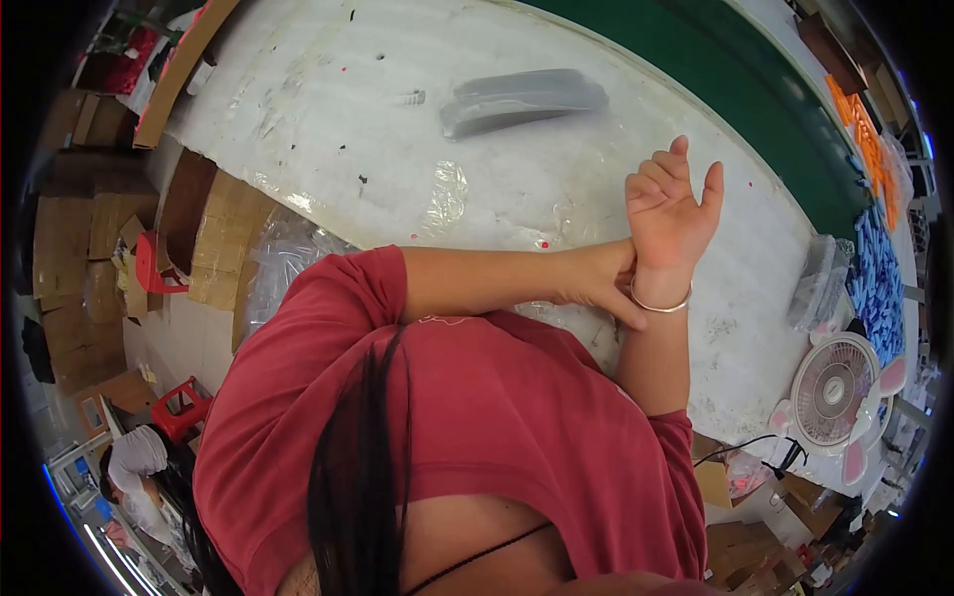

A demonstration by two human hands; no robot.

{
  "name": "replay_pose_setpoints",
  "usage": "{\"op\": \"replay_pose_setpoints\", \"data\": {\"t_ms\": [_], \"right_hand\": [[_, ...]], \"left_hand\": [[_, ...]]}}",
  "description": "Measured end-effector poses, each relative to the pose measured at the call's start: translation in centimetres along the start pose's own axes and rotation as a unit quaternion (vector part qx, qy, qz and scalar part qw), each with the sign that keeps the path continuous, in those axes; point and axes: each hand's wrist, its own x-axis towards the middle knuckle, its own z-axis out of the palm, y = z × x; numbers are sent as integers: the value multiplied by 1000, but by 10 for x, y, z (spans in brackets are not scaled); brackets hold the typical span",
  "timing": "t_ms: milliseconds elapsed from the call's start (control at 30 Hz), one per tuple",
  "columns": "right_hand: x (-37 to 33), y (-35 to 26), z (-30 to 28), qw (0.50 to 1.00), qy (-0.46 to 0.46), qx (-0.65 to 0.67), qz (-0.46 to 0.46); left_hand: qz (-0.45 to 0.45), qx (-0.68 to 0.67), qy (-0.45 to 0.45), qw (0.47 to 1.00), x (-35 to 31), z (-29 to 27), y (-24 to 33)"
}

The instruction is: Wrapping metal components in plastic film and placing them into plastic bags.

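Observation:
My left hand (pixel 601 280) reaches across in front of my body and is closed around my right wrist, its fingers passing partly out of sight behind it. The thumb lies next to a thin silver-coloured bangle (pixel 674 308) on that wrist. My right hand (pixel 676 204) is raised above the white table (pixel 397 189) with the palm turned up. Its fingers curl loosely, the thumb stands apart, and nothing is in it. Farther off on the table lies a stack of clear greyish plastic pieces (pixel 522 101), touched by neither hand.
A green strip (pixel 755 79) borders the table's far side, with orange pieces (pixel 865 139) and blue pieces (pixel 876 283) beyond. At right stand a fan (pixel 837 392) and clear plastic packs (pixel 820 283). Cardboard boxes (pixel 75 278), red stools (pixel 181 407) and another person (pixel 139 462) are at left.

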Motion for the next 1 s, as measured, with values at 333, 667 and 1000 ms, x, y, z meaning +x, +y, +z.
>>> {"op": "replay_pose_setpoints", "data": {"t_ms": [333, 667, 1000], "right_hand": [[-14, -65, -47, 889, 197, -375, -173], [-21, -59, -37, 842, 220, -490, -50], [-25, -49, -46, 864, 212, -456, -23]], "left_hand": [[128, 883, 232, 387, 47, -91, 112], [-144, 778, 211, 574, 70, -93, 111], [-154, 798, 180, 554, 81, -72, 88]]}}
